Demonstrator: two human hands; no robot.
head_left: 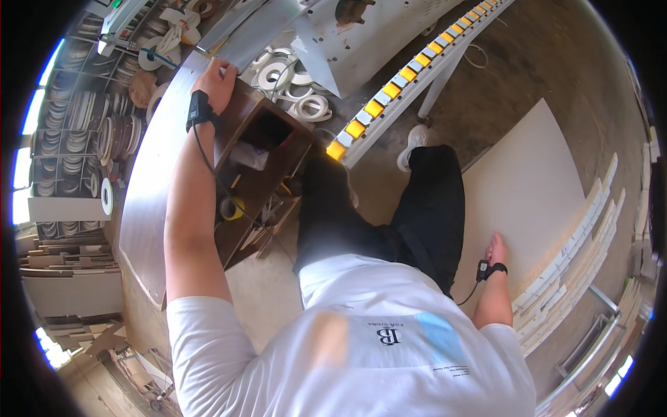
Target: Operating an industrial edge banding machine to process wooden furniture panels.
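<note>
My left hand (217, 82) reaches forward and rests on the far end of a long dark brown panel (149, 187) that lies across a brown wooden shelf unit (260, 163); its fingers curl over the panel's edge. My right hand (497, 249) hangs low at my side, fingers together, touching the face of a large pale board (528, 187) that leans at my right. Both wrists carry a black band with a cable.
The shelf unit holds a yellow tape roll (231, 207) and small items. White edge-band coils (292, 80) lie beyond it. A conveyor rail with yellow rollers (410, 69) runs diagonally. Stacked pale boards (577, 271) stand right; racks of coils (83, 125) fill the left.
</note>
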